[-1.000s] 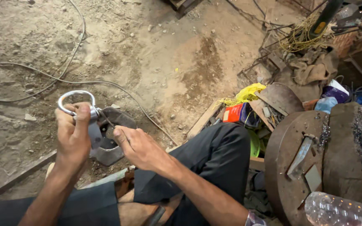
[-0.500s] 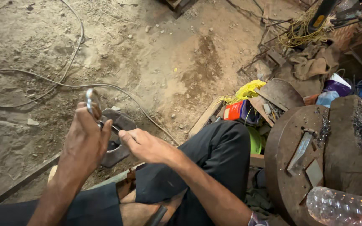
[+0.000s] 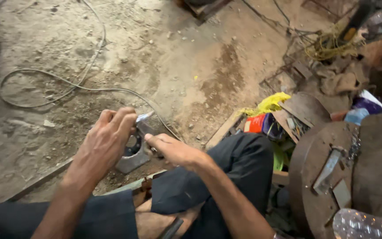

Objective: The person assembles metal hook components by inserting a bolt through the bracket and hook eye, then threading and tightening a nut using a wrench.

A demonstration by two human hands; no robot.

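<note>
My left hand (image 3: 107,141) is closed around a shiny metal ring piece (image 3: 145,117), of which only a bright edge shows past the fingers. Just below it a grey metal block with a round hole (image 3: 132,155) rests on the dirt floor. My right hand (image 3: 173,150) reaches in from the right, its fingers pinched at the block's right side; what they pinch is hidden. Both forearms stretch out over my dark trousers (image 3: 226,172).
A grey cable (image 3: 67,86) loops across the dirt floor at the left. A round rusty metal block (image 3: 332,172) with steel bits stands at the right, a clear plastic bottle (image 3: 368,223) below it. Scrap, yellow and red rags (image 3: 266,110) and wooden strips lie beyond my knee.
My left hand has turned the metal ring, from flat and fully seen to nearly hidden in the fist, and lowered it toward the grey block. My right hand stayed at the block.
</note>
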